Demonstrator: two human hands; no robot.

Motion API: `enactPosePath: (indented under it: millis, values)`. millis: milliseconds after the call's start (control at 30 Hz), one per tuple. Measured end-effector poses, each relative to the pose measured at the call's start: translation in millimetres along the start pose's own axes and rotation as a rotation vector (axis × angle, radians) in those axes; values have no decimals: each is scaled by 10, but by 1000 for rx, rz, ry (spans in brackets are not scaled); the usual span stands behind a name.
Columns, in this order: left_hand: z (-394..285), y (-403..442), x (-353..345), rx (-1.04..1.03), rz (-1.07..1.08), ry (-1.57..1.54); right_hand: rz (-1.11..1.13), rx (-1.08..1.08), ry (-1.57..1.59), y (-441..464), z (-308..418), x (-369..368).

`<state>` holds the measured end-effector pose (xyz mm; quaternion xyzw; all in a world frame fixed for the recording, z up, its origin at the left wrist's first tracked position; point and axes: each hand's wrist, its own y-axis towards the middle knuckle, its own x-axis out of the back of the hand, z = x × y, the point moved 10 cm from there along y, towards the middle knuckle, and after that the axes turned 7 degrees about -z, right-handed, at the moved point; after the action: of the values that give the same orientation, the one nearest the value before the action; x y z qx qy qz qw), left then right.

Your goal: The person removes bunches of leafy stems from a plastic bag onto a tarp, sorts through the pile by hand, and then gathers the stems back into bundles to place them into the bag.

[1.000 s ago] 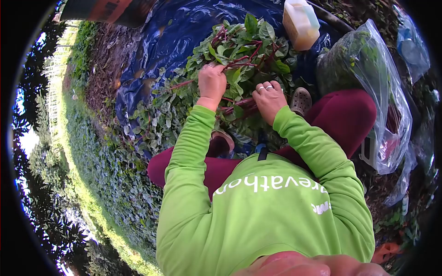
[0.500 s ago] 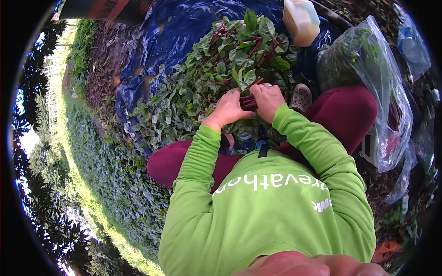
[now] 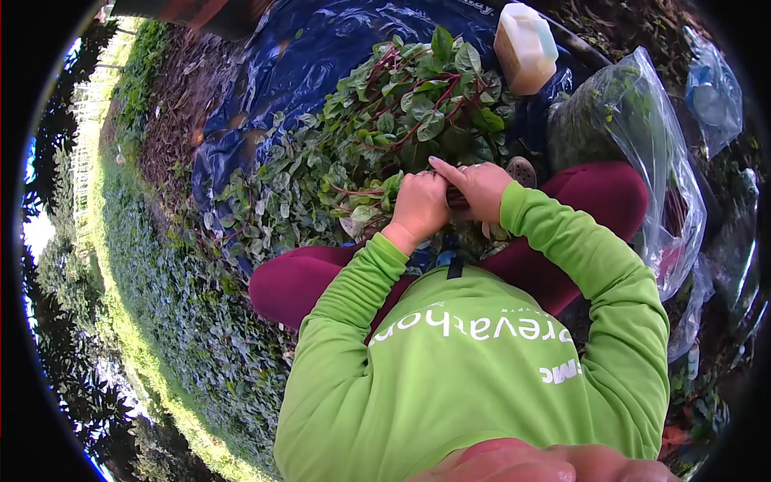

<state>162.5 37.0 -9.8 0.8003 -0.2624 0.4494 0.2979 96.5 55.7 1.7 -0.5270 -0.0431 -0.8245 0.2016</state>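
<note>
My left hand (image 3: 422, 206) and my right hand (image 3: 482, 191) are together above my lap, both closed around a bundle of dark red stems (image 3: 455, 198). Leaves and thin reddish stems stick out past my left hand, to its left. My right index finger stretches across the top of the bundle. My fingers hide most of what is held. Just beyond my hands lies a large heap of leafy greens with red stems (image 3: 430, 104), spreading to the left.
The heap lies on a blue plastic sheet (image 3: 313, 48). A plastic jug with brownish contents (image 3: 524, 52) stands behind it. At right are a clear bag of greens (image 3: 630, 120) and another clear bag (image 3: 715, 100). Low plants (image 3: 177, 281) cover the ground at left.
Both hands have come closer to my body and slightly right, and my left hand has closed in against my right. The red stems between them are now mostly covered.
</note>
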Motion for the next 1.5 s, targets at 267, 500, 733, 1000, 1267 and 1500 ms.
enactPosePath:
  millis: [267, 500, 733, 1000, 1267, 1500]
  values:
    - [806, 294, -267, 483, 476, -551, -66, -55, -230, 182, -504, -426]
    - [1379, 1257, -331, 502, -53, -119, -263, 189, -400, 362, -140, -231]
    - [1539, 1447, -52, 414, -136, 66, -178, 190, -340, 363, -102, -184]
    - [1959, 687, 168, 569, -260, -291, -277, 295, -272, 303, 71, -132]
    - [1995, 916, 501, 433, -382, -100, -194, 303, -335, 278, 73, -238]
    - [749, 347, 752, 146, -227, -96, -508, 351, -226, 176, 297, 116]
